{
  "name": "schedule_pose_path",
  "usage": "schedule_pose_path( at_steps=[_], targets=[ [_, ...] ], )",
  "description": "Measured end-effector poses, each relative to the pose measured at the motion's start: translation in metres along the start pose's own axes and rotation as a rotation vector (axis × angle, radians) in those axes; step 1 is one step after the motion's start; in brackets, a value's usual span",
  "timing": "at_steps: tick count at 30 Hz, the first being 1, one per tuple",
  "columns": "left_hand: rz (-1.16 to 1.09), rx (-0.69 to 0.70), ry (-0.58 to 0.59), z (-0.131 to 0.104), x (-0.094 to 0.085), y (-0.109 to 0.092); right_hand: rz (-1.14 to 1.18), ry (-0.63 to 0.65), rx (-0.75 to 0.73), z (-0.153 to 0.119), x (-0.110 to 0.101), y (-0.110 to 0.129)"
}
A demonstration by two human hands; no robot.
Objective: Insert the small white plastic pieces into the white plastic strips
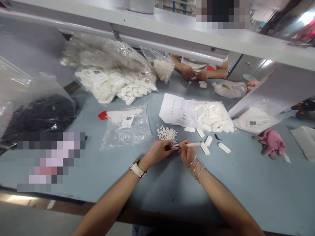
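My right hand [188, 154] is closed round a slim, pale pink pen-like stick [194, 144], whose narrow end points left. Close beside it, my left hand [159, 152] pinches with thumb and fingers at a small white piece [175, 148], partly hidden by the fingers. The stick's tip reaches this piece; whether they touch I cannot tell. Just beyond my left hand lies a heap of tiny white parts [167, 133]. Several white oblong plastic pieces [224, 147] are scattered right of my right hand, near a small black bit [218, 137].
Bags of white parts [105, 87] stand at the back left; another bag [215, 116] lies beside a printed sheet [172, 109]. A flat clear bag [128, 127] rests left. Pink gloves [272, 142] lie right. Across the table, a co-worker's hands [194, 73] work under the shelf [172, 28].
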State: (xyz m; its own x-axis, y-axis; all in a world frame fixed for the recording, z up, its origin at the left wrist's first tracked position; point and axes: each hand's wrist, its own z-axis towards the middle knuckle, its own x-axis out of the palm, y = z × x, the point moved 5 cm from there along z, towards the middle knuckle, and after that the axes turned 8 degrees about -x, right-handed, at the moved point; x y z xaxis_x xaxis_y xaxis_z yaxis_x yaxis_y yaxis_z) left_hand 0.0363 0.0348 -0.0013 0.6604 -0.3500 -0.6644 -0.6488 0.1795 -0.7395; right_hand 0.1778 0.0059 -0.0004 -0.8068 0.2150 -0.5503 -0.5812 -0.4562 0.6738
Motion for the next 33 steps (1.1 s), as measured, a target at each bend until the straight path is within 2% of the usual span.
schedule_pose_path(
  at_steps=[5, 13, 20, 33],
  targets=[
    [-0.007, -0.018, 0.011, 0.0007, 0.0006, 0.002, 0.11, -0.05, 0.092, -0.0042, -0.0001, -0.0057],
    [-0.021, -0.025, 0.018, 0.0006, 0.0007, 0.0019, 0.029, -0.004, 0.04, 0.0003, 0.0017, -0.0024],
    [0.017, -0.028, 0.019, 0.0, 0.0006, 0.0022, 0.086, -0.069, 0.095, -0.0029, -0.0032, -0.0054],
    [0.027, -0.019, 0.015, 0.0, 0.0012, 0.0016, 0.019, -0.027, 0.077, -0.0013, -0.0004, -0.0054]
  ],
)
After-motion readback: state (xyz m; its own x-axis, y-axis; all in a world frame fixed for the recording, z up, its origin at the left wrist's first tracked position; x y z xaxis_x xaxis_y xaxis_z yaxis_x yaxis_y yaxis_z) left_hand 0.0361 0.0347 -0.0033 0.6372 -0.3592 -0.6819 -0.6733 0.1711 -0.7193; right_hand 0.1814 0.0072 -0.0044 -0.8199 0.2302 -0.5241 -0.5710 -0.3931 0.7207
